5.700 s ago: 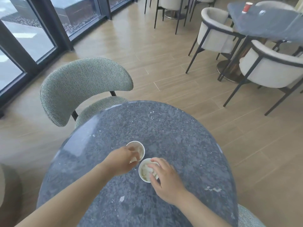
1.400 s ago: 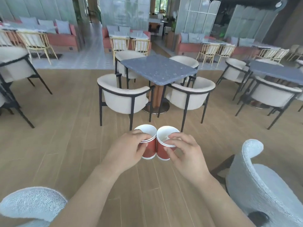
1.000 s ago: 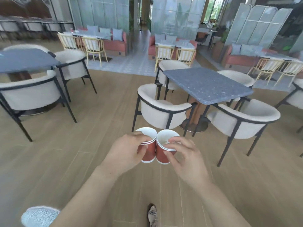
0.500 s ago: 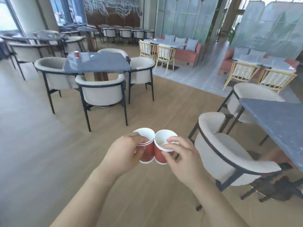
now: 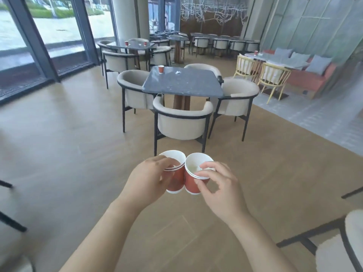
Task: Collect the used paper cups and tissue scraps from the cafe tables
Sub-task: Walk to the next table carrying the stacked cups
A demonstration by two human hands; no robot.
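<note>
The left paper cup (image 5: 177,182) and the right paper cup (image 5: 190,185) look like thin card, matt red outside with a smooth white lining. The square table (image 5: 182,85) has a dark, speckled, stone-look top, polished to a soft sheen. The tissue scrap (image 5: 178,72) on it is crumpled white paper. The armchair (image 5: 181,124) has cream cloth upholstery on a matt black metal frame. The floor (image 5: 68,154) is smooth, satin, wood-look planking.

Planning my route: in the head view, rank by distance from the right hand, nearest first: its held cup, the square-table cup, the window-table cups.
1. held cup, in the right hand.
2. square-table cup, ahead, slightly left.
3. window-table cups, far left; the pair too close to call.
</note>
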